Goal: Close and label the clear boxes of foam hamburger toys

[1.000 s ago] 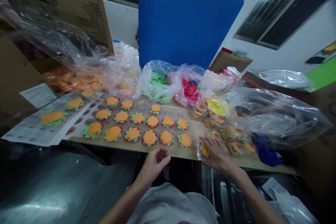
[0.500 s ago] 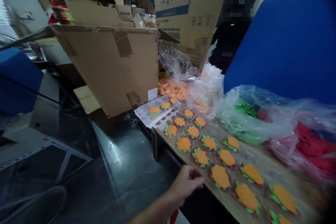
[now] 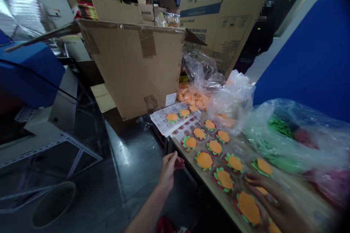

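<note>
Flat burger-shaped pieces [image 3: 214,147] lie in rows on the pale wood-grain tabletop [image 3: 222,201], each a smooth, round orange disc above frilly bright-green leaf edges, with red rims peeping out beneath several. Clear plastic trays show around some. Two more rest on white printed paper sheets [image 3: 161,125]. The bare left hand [image 3: 167,170] hangs beside the tabletop's edge, fingers loosely curled. The bare right hand [image 3: 269,194] blurs above one piece; whether its fingers pinch it, I cannot tell.
</note>
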A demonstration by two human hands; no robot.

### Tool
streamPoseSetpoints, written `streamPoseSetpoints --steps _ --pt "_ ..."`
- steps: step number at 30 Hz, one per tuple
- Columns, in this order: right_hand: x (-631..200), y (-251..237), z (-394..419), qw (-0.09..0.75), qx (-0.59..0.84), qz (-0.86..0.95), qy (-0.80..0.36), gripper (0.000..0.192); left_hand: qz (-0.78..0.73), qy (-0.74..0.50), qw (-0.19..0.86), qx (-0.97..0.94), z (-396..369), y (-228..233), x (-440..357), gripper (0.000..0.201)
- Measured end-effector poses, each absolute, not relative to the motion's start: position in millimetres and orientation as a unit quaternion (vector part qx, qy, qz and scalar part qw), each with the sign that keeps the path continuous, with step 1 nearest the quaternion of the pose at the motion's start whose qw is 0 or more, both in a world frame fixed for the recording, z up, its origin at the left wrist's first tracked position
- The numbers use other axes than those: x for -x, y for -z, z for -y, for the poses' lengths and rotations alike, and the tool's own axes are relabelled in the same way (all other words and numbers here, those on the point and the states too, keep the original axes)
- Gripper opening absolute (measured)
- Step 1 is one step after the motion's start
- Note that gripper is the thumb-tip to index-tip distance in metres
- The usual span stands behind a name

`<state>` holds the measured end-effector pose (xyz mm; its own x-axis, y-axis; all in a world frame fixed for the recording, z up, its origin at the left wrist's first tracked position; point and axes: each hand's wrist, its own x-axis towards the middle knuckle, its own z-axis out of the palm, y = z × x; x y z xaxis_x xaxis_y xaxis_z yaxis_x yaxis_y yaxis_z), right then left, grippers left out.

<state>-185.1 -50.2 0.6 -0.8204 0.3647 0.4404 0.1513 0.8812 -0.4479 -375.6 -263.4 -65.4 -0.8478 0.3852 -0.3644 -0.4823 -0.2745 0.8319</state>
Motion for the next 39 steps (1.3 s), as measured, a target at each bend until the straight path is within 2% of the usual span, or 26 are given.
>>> streamPoseSetpoints --steps 2,4,11,16,18,21,25,29,35,39 --pt "235.9 -0.2 63.2 0.178 0.051 0.954 -0.235 0.02 -0.535 -0.803 0.255 0.068 267.4 71.7 392.0 0.031" --pt "286.6 2.0 81.6 0.137 -0.009 0.961 -0.24 0.019 -0.532 -0.807 0.241 0.086 269.6 77.7 405.7 0.029" --pt "398.8 29.8 118.2 0.067 -0.046 0.984 -0.16 0.036 -0.51 -0.805 0.277 0.123 264.1 82.2 434.7 0.031" --pt "408.2 47.5 110.8 0.036 -0.055 0.988 -0.139 0.015 -0.472 -0.793 0.361 0.132 248.7 75.5 447.3 0.016" --pt "406.3 51.4 108.3 0.05 -0.059 0.985 -0.155 0.017 -0.459 -0.794 0.374 0.138 242.3 73.7 452.7 0.014" --pt "406.0 55.0 106.1 0.066 -0.053 0.979 -0.186 0.021 -0.448 -0.806 0.354 0.157 234.6 73.7 462.2 0.011" --pt "414.7 54.7 103.4 0.087 -0.041 0.969 -0.225 0.018 -0.462 -0.813 0.31 0.17 227.2 80.0 471.8 0.008" --pt "432.4 49.9 102.2 0.088 -0.051 0.969 -0.226 0.02 -0.496 -0.807 0.273 0.165 221.9 90.0 473.8 0.01" --pt "457.4 45.3 108.6 0.004 -0.125 0.99 -0.07 0.022 -0.514 -0.815 0.226 0.14 219.6 97.7 471.1 0.007" --pt "464.6 44.4 114.3 -0.021 -0.158 0.987 -0.027 0.018 -0.52 -0.821 0.202 0.126 220.1 101.0 468.2 0.007"
